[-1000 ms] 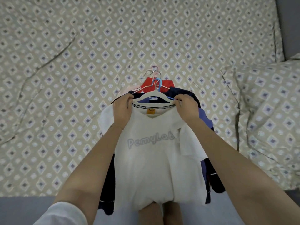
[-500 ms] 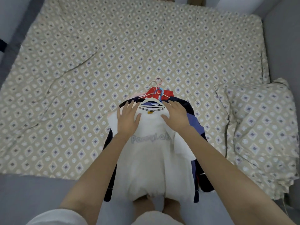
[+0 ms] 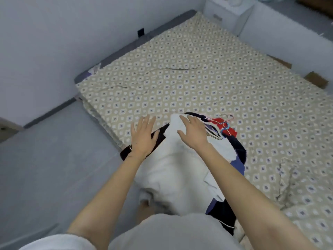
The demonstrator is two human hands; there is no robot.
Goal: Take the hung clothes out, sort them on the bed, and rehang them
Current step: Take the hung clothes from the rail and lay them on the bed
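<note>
The white T-shirt (image 3: pixel 173 165) is lying on top of the clothes pile at the near edge of the bed (image 3: pixel 180 78), its hem hanging off toward the person. A dark garment (image 3: pixel 237 147) and a red one (image 3: pixel 228 129) are showing beneath it, with the hangers (image 3: pixel 223 127) bunched at the far end. The right hand (image 3: pixel 193 133) is spreading over the shirt's shoulder and the left hand (image 3: pixel 144 136) over the dark cloth beside it. Each grip is open, holding nothing.

The sorting step seems to be under way. The next move probably calls for taking one hanger and lifting its garment clear of the others.

A second ago both hands were pinching the shirt's shoulders. Now they are releasing, the left is moving off the shirt, and the view is swinging leftward.
</note>
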